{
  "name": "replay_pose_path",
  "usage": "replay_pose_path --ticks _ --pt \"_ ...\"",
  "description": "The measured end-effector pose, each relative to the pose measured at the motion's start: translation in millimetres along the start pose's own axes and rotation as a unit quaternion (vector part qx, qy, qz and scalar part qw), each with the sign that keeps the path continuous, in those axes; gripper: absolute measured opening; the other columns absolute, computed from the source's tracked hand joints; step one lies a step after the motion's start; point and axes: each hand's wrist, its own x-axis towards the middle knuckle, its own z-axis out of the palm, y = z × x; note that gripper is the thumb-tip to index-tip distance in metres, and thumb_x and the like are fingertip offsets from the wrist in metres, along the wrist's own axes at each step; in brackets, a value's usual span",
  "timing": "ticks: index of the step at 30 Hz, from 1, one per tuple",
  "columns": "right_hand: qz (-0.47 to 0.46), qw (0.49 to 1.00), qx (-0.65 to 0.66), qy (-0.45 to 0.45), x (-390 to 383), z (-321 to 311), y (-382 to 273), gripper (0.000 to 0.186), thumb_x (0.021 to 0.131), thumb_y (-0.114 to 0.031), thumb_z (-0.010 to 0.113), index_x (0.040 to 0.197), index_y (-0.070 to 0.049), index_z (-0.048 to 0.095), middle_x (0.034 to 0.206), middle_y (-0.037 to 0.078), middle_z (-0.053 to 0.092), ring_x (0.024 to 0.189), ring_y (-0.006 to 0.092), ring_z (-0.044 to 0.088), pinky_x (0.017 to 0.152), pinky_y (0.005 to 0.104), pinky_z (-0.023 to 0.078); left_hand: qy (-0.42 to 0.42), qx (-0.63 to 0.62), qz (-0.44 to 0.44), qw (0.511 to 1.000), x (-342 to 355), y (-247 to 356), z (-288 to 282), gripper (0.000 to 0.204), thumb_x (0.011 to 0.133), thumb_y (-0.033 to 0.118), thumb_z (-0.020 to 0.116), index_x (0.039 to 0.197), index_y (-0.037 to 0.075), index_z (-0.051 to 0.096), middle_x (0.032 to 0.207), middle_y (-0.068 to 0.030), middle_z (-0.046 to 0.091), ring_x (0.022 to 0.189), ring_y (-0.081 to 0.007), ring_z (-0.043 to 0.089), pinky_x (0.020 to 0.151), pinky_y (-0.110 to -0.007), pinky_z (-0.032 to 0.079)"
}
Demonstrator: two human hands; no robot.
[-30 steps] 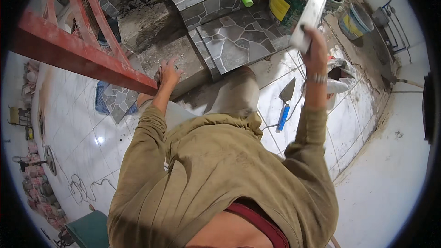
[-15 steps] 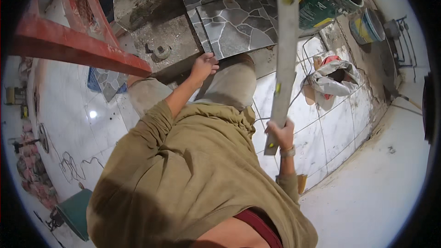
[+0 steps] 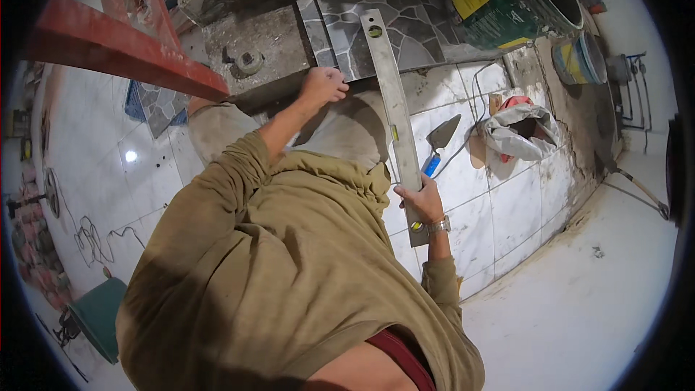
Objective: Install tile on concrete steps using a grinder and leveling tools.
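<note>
My right hand (image 3: 426, 201) is closed around the near end of a long metal spirit level (image 3: 394, 105). The level's far end lies over a grey stone-patterned tile (image 3: 402, 40); whether it rests on the surface I cannot tell. My left hand (image 3: 322, 87) is at the tile's front edge near its left corner, fingers curled in. Anything inside those fingers is hidden. Just left of the tile runs a narrow strip of the same pattern (image 3: 316, 32). A pointed trowel (image 3: 443, 132) with a blue handle lies on the floor right of the level.
A large green bucket (image 3: 492, 11) stands right of the tiled step, with a smaller bucket (image 3: 579, 58) beyond. An open sack (image 3: 521, 130) sits on the white floor tiles. Red metal beams (image 3: 130, 54) cross at left, near a rough concrete step (image 3: 264, 43). Another green container (image 3: 98, 318) is lower left.
The spirit level has swung left, its far end now over the patterned tile. The trowel has come into sight. My left hand stays near the tile edge, its fingers more curled.
</note>
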Motion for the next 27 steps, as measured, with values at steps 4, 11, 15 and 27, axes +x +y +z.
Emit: replay_pose_path --ticks 4,11,15,27 --pt "-0.004 0.999 0.025 -0.039 11 8 -12 0.052 0.078 -0.028 0.085 0.111 0.006 0.062 0.083 0.008 0.068 0.061 0.0141 0.064 0.052 0.0291 0.055 0.130 0.260 0.254 0.922 3 11 -25 0.026 0.087 0.018 0.067 0.109 0.006 0.071 0.094 -0.0137 0.071 0.080 -0.0256 0.069 0.073 -0.036 0.055" --pt "-0.012 0.998 0.053 -0.032 20 20 -5 0.051 0.079 -0.027 0.084 0.112 0.005 0.062 0.085 0.009 0.068 0.063 0.0140 0.064 0.053 0.0288 0.057 0.013 0.389 0.406 0.827 6 22 -29 0.073 0.074 0.023 0.082 0.139 0.010 0.052 0.131 -0.0161 0.054 0.119 -0.0366 0.053 0.105 -0.044 0.041" --pt "0.005 0.999 0.035 -0.037 21 8 -10 0.055 0.078 -0.029 0.086 0.111 0.007 0.060 0.085 0.010 0.068 0.061 0.0143 0.064 0.052 0.0293 0.057 0.018 0.393 0.411 0.823 16 4 -25 0.085 0.071 0.026 0.085 0.144 0.009 0.045 0.143 -0.0200 0.047 0.131 -0.0400 0.045 0.114 -0.046 0.035" --pt "0.011 0.996 0.018 -0.082 31 23 -11 0.057 0.077 -0.033 0.085 0.111 0.007 0.062 0.085 0.010 0.070 0.064 0.0142 0.065 0.056 0.0296 0.055 -0.028 0.366 0.339 0.866 19 23 -31 0.105 0.072 0.031 0.087 0.157 0.020 0.026 0.157 -0.0230 0.029 0.142 -0.0405 0.035 0.115 -0.043 0.034"
